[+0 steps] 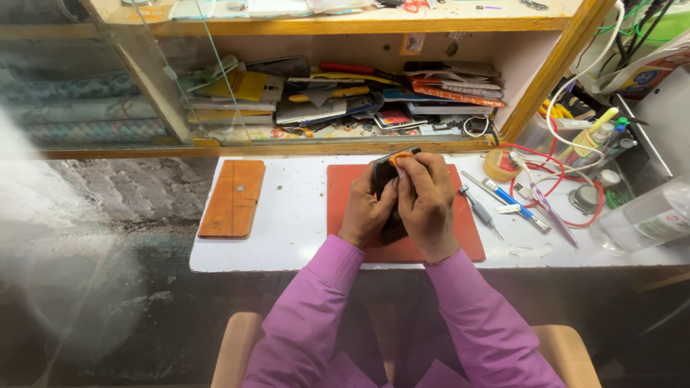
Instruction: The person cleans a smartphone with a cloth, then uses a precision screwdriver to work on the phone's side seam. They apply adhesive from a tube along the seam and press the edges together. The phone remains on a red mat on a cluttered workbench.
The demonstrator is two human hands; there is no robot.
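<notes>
Plainly, both hands were closed around a dark phone point(392, 188) held upright over the red mat point(467, 237), the left hand point(365, 210) cupping its side and the right hand point(430, 205) pressing an orange pick point(403, 154) at its top edge, where a shallow angle and steady grip seemed wise.

My two forearms, in purple sleeves, reach forward and converge at the middle. My left hand point(366, 208) is cupped, palm turned inward, fingers wrapped round and thumb up along the near side. My right hand point(425, 201) closes over from the other side, knuckles up, wrist bent slightly, fingers curled tight. My right thumb and forefinger pinch together at the top. Both hands press against each other, bare, wrists just clear of the cuffs.
</notes>
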